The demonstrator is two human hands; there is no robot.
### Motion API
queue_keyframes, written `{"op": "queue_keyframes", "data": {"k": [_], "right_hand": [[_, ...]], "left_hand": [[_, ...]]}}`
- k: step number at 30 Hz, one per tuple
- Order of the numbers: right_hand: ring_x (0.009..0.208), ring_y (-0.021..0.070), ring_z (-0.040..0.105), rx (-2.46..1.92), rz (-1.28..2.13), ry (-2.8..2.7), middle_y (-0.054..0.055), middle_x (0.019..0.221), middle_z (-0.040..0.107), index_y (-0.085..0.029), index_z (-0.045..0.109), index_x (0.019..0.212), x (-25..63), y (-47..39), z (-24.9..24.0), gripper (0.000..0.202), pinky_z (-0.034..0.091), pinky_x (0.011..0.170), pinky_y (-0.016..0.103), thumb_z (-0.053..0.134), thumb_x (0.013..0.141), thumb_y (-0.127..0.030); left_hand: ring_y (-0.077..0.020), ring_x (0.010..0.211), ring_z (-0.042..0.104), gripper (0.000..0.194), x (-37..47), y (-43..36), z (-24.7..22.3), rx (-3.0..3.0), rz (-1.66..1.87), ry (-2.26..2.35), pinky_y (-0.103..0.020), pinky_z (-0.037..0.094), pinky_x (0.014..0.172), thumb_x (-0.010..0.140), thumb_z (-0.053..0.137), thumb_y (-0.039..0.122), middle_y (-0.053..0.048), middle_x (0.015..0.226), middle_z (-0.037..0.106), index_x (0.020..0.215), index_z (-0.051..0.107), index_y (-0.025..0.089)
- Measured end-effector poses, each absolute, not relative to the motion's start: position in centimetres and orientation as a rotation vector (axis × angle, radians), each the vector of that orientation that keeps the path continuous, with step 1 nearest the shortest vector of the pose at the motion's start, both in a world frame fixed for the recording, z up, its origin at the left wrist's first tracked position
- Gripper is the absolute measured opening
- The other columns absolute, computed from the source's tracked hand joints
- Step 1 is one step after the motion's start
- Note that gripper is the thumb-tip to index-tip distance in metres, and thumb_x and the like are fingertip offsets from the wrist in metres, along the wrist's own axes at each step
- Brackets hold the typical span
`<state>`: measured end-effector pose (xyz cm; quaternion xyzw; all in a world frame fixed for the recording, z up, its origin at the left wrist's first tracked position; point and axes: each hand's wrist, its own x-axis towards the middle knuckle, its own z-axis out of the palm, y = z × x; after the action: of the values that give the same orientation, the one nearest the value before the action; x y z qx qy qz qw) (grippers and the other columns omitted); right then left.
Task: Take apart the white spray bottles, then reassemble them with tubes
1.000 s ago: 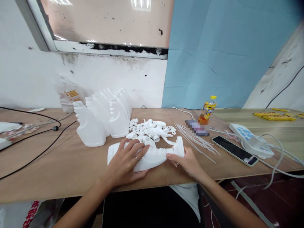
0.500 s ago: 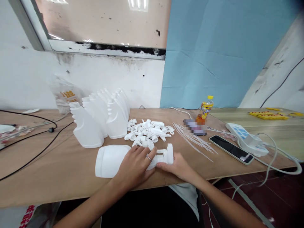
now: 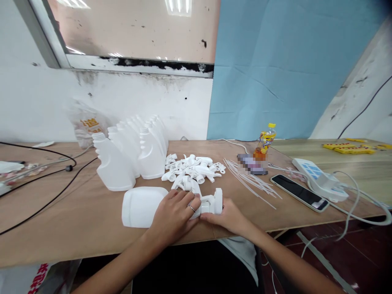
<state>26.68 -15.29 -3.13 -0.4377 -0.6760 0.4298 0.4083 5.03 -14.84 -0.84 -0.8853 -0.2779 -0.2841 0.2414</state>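
A white plastic bottle lies on its side along the near part of the table, base to the left. My left hand, with a ring on one finger, is wrapped over its neck end and hides that part. At the bottle's right end sits a white trigger spray head. My right hand is closed on it, thumb below and the other fingers mostly hidden behind. Just beyond my hands is a heap of loose white sprayer parts.
Several upright white bottles stand at the back left beside a plastic bag. Thin white tubes lie right of the heap, near a phone, a power strip and a drink bottle. Black cables cross the left side.
The bottle and spray head have rolled slightly between my hands, and the trigger side is turned a little. Both hands keep their grip in nearly the same place; the view has shifted slightly.
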Motion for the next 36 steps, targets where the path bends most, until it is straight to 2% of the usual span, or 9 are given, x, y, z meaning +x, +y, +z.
{"op": "queue_keyframes", "data": {"k": [5, 9, 12, 15, 19, 23, 26, 30, 36], "right_hand": [[0.086, 0.0253, 0.069, -1.104, 1.088, -1.685, 0.006, 0.097, 0.077, -0.017, 0.075, 0.101, 26.8, -15.6, -2.8, 0.039, 0.056, 0.077, 0.035, 0.083, 0.073, -0.042], [0.068, 0.0184, 0.062, -1.044, 1.095, -1.525, 0.003, 0.078, 0.073, -0.018, 0.071, 0.092, 28.0, -15.5, -2.0, 0.037, 0.051, 0.064, 0.030, 0.087, 0.070, -0.044], [0.050, 0.0118, 0.047, -0.874, 1.129, -1.317, -0.002, 0.059, 0.059, -0.020, 0.062, 0.081, 29.4, -14.9, -1.2, 0.037, 0.039, 0.047, 0.025, 0.085, 0.073, -0.048], [0.055, 0.0123, 0.051, -0.674, 1.097, -1.126, 0.000, 0.071, 0.062, -0.021, 0.060, 0.083, 30.6, -14.3, -0.1, 0.038, 0.043, 0.049, 0.026, 0.086, 0.073, -0.047], [0.067, 0.0145, 0.060, -0.670, 1.179, -1.081, 0.002, 0.085, 0.066, -0.023, 0.063, 0.092, 31.2, -14.3, 1.2, 0.030, 0.052, 0.059, 0.027, 0.081, 0.081, -0.044], [0.073, 0.0213, 0.071, -0.851, 1.572, -1.281, 0.009, 0.097, 0.070, -0.020, 0.062, 0.108, 30.0, -16.1, 1.1, 0.042, 0.055, 0.060, 0.033, 0.067, 0.090, -0.058], [0.093, 0.0259, 0.073, -0.790, 1.682, -1.427, 0.014, 0.114, 0.071, -0.021, 0.057, 0.128, 28.0, -18.0, 0.5, 0.059, 0.058, 0.077, 0.039, 0.069, 0.086, -0.061], [0.113, 0.0259, 0.067, -0.778, 1.517, -1.415, 0.011, 0.129, 0.067, -0.027, 0.050, 0.140, 25.9, -18.7, 0.7, 0.074, 0.054, 0.098, 0.041, 0.084, 0.078, -0.046], [0.107, 0.0268, 0.068, -0.950, 0.829, -1.487, 0.009, 0.123, 0.070, -0.024, 0.052, 0.137, 29.8, -10.1, 4.4, 0.071, 0.057, 0.092, 0.041, 0.083, 0.076, -0.042]], "left_hand": [[-0.0262, 0.092, 0.063, 0.070, 5.0, -15.7, -0.1, -2.460, -0.743, -0.835, -0.044, 0.047, 0.087, 0.096, 0.063, 0.037, -0.008, 0.104, 0.069, 0.155, 0.034, 0.013], [-0.0296, 0.115, 0.059, 0.072, 3.2, -16.4, 2.2, -2.490, -0.930, -0.862, -0.050, 0.041, 0.105, 0.095, 0.064, 0.043, -0.012, 0.125, 0.065, 0.155, 0.034, 0.019], [-0.0328, 0.122, 0.057, 0.067, 0.8, -17.0, 3.6, -2.351, -1.039, -0.987, -0.053, 0.041, 0.107, 0.093, 0.066, 0.039, -0.014, 0.136, 0.061, 0.151, 0.039, 0.021], [-0.0309, 0.119, 0.061, 0.060, -0.6, -17.6, 3.7, -2.418, -1.033, -1.085, -0.046, 0.048, 0.101, 0.093, 0.066, 0.040, -0.013, 0.135, 0.062, 0.146, 0.045, 0.021], [-0.0201, 0.096, 0.069, 0.039, 0.2, -18.3, 2.5, -2.591, -1.113, -1.033, -0.031, 0.056, 0.082, 0.095, 0.063, 0.029, -0.007, 0.115, 0.071, 0.133, 0.054, 0.022], [-0.0215, 0.096, 0.066, 0.044, 2.2, -18.4, 1.4, -2.403, -1.320, -0.794, -0.033, 0.054, 0.083, 0.090, 0.069, 0.016, -0.011, 0.109, 0.070, 0.132, 0.055, 0.014], [-0.0233, 0.098, 0.064, 0.044, 3.3, -18.6, 0.5, -2.379, -1.279, -0.636, -0.037, 0.053, 0.086, 0.090, 0.068, 0.012, -0.012, 0.107, 0.072, 0.132, 0.056, 0.011], [-0.0244, 0.105, 0.059, 0.040, 4.0, -18.5, -0.3, -2.353, -1.177, -0.518, -0.044, 0.043, 0.101, 0.090, 0.071, 0.018, -0.008, 0.110, 0.073, 0.128, 0.059, 0.014], [-0.0331, 0.139, 0.039, 0.058, 3.2, -16.1, -0.8, -2.614, -0.852, -0.725, -0.056, 0.027, 0.118, 0.096, 0.061, 0.031, -0.012, 0.151, 0.049, 0.150, 0.042, 0.022]]}}
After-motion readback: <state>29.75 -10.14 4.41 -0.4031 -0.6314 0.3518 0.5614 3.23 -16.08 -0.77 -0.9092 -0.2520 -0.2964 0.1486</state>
